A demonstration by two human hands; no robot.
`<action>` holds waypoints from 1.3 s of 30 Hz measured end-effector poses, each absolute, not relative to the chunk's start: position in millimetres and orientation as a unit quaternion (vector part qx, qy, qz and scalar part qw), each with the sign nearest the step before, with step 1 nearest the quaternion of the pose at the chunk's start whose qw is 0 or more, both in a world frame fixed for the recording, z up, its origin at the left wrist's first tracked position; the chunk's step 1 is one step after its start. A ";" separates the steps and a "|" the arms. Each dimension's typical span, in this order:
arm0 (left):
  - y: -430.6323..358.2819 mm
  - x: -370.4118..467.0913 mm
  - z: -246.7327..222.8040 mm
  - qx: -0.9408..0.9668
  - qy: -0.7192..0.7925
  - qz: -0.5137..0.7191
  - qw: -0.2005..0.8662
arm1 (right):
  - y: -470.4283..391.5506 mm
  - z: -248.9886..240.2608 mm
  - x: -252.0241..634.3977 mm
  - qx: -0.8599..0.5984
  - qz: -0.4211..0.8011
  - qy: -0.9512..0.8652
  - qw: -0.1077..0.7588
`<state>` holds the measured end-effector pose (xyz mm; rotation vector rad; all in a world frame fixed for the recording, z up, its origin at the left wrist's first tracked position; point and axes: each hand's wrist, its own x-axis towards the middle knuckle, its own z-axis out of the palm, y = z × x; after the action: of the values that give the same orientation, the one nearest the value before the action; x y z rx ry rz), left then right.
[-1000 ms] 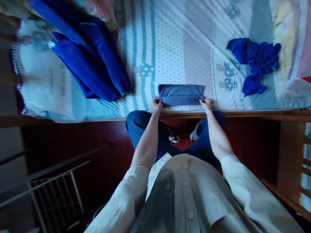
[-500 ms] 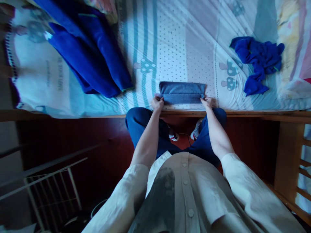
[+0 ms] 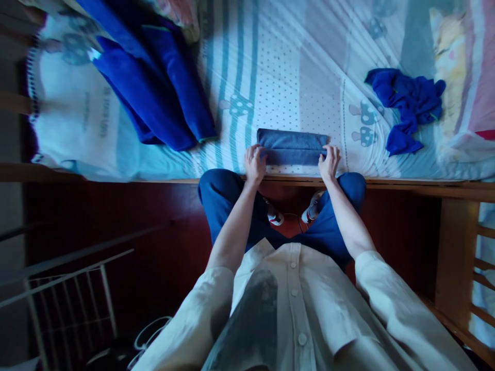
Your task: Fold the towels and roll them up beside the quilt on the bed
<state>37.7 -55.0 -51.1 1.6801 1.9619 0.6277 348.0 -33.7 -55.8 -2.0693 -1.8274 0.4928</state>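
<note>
A grey-blue cloth [image 3: 294, 147], folded into a long flat strip with a crease along it, lies on the bed near its front edge. At its left end is my left hand [image 3: 255, 165], fingers apart and slightly bent, the tips touching the cloth's end. My right hand [image 3: 328, 162] sits likewise at the right end, thumb and fingers spread against the short edge. Neither hand visibly grips the fabric. The cloth's underside is hidden.
Blue trousers or a similar garment [image 3: 162, 93] lie at the left by a pillow [image 3: 65, 103]. A crumpled blue cloth [image 3: 410, 103] rests at the right. The wooden bed edge [image 3: 406, 186] runs before my knees; a white metal rack [image 3: 73, 304] stands lower left.
Both hands have gone from pinching the cloth's near corners to spread fingers at its two ends. The cloth stays in nearly the same place. The view has shifted slightly.
</note>
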 end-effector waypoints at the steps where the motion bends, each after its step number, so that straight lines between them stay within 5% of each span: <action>1: -55.8 39.6 -49.7 0.647 0.686 0.217 0.254 | -34.2 -52.4 344.6 -0.697 0.183 -0.676 0.155; 8: -51.9 44.7 -59.3 0.728 0.614 0.139 0.273 | -37.3 -45.6 332.6 -0.620 0.226 -0.749 0.057; 16: -47.3 43.2 -63.6 0.738 0.613 0.120 0.254 | -37.5 -50.8 340.2 -0.638 0.198 -0.742 0.057; 30: -85.1 44.0 -11.2 0.770 0.590 -0.007 0.241 | -75.8 8.2 337.1 -0.652 0.191 -0.728 -0.089; 34: -91.4 41.0 -8.5 0.769 0.586 -0.005 0.257 | -80.6 8.8 341.4 -0.651 0.219 -0.724 -0.068; 39: -85.3 32.4 -18.4 0.710 0.630 0.097 0.298 | -73.4 -4.1 350.6 -0.691 0.249 -0.675 0.066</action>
<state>32.4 -85.3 -18.4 1.8870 1.6738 0.2575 350.6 -73.4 -4.1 -2.0843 -2.0377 0.7525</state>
